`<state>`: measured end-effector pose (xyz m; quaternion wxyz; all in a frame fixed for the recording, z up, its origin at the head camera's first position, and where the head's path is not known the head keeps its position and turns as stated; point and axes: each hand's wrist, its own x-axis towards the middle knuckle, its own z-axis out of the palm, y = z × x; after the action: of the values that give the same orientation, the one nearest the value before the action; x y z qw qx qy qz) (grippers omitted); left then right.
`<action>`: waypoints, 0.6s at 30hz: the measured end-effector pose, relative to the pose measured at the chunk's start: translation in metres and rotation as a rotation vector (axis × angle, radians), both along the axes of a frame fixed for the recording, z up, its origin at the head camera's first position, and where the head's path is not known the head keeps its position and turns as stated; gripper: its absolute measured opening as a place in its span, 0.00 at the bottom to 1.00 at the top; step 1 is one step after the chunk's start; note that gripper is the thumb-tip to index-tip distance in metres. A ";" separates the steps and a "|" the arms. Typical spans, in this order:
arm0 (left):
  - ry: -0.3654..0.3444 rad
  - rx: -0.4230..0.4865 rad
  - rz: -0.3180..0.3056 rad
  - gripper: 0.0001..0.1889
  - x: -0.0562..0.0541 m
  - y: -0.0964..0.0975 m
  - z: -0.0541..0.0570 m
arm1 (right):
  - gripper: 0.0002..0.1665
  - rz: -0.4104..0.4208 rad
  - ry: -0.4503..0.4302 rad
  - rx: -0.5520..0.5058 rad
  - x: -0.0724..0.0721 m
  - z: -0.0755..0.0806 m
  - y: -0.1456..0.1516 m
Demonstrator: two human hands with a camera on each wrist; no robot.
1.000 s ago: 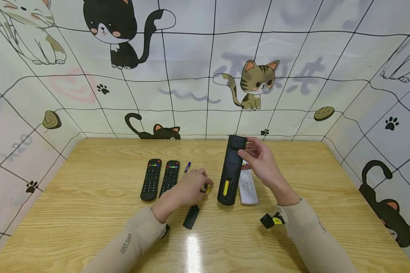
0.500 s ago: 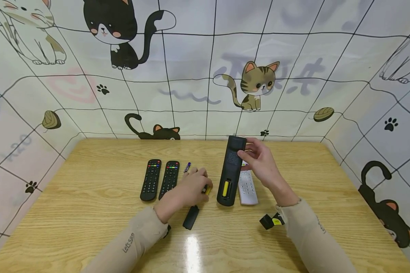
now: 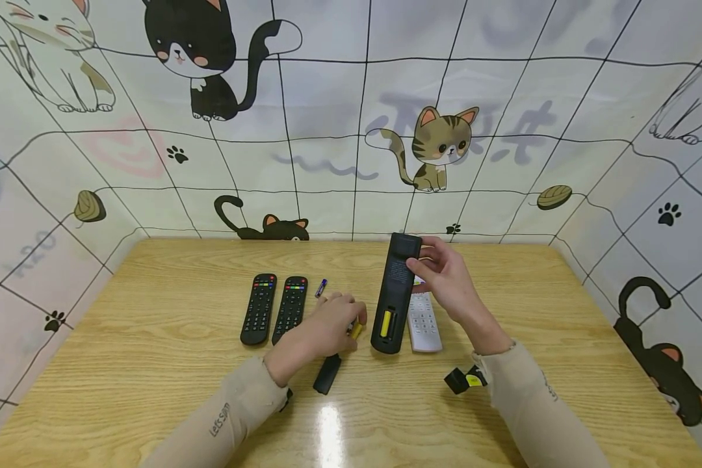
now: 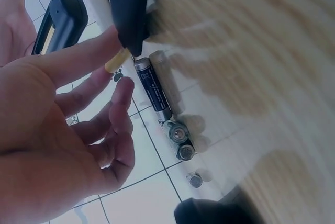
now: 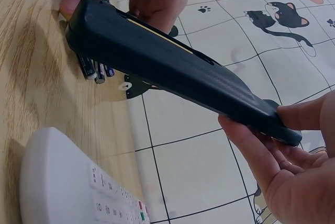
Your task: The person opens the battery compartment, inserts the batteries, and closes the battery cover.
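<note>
My right hand (image 3: 450, 279) grips a black remote control (image 3: 396, 279) by its upper end, its back turned toward me. The battery compartment lies uncovered, with one yellow battery (image 3: 388, 323) in its slot. To its left, low over the table, my left hand (image 3: 322, 325) pinches another yellow battery (image 4: 116, 60) between thumb and finger. Just beyond those fingers, a dark-labelled battery (image 4: 153, 88) lies with several more, mostly hidden by the hand in the head view. A black battery cover (image 3: 327, 374) rests on the table below the left hand.
Two black remotes (image 3: 259, 309) lie side by side at left, the inner one partly behind the left hand. A purple battery (image 3: 321, 287) lies beyond that hand. Under the held remote's right side is a white remote (image 3: 424, 324). A black device (image 3: 465, 378) sits at the right cuff.
The left fingers have lifted and turned slightly, so the yellow battery shows more at the fingertips. The right hand and the black remote stay almost still.
</note>
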<state>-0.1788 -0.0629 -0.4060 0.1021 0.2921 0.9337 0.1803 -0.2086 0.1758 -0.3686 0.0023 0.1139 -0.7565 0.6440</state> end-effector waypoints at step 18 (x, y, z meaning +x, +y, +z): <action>0.001 0.183 -0.065 0.12 0.000 -0.003 0.006 | 0.25 0.004 -0.006 -0.007 0.000 0.000 0.000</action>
<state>-0.1784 -0.0660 -0.3998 0.0804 0.3306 0.9034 0.2611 -0.2089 0.1758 -0.3687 -0.0009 0.1133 -0.7539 0.6471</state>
